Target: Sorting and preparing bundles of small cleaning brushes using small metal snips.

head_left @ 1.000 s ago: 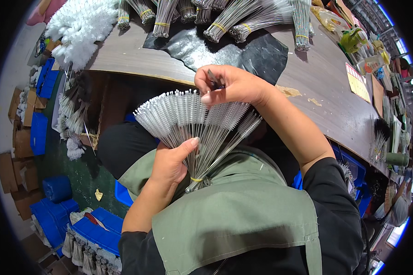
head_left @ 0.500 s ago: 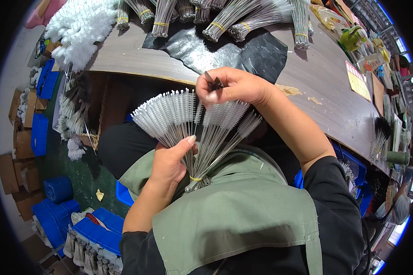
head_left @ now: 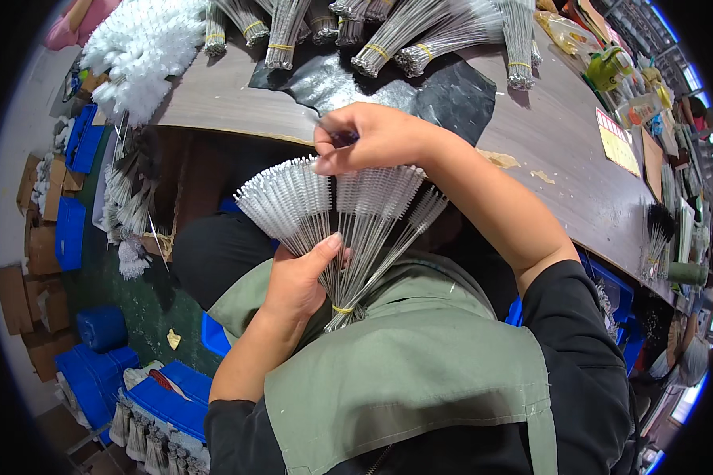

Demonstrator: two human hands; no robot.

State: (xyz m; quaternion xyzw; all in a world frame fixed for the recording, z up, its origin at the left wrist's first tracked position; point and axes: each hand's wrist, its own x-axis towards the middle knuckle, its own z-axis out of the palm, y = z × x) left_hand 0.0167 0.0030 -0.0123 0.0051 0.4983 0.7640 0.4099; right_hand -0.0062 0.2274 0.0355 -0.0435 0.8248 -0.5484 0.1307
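Observation:
A fanned bundle of white-bristled wire brushes [head_left: 372,194] stands over my lap, its wire ends gathered by a yellow band at the bottom. My left hand [head_left: 299,277] is closed round the wires of its left part, thumb across the front. Among the bristle tops is a gap, with a few brushes splayed apart at the right. My right hand [head_left: 360,141] is curled above the fan, finger and thumb tips at the brush tips beside the gap. A small dark metal tool [head_left: 344,139] sits inside its curled fingers; most of it is hidden.
Several banded brush bundles [head_left: 287,36] lie along the table [head_left: 214,107], near a black sheet [head_left: 451,95]. A white brush pile [head_left: 139,55] hangs over its left edge. Blue bins [head_left: 95,376] stand on the floor at left. A green bottle [head_left: 608,70] is at far right.
My right hand has moved left and slightly down to the brush tips, and the tool's dark blade has turned mostly out of sight. The left part of the fan sits closer together.

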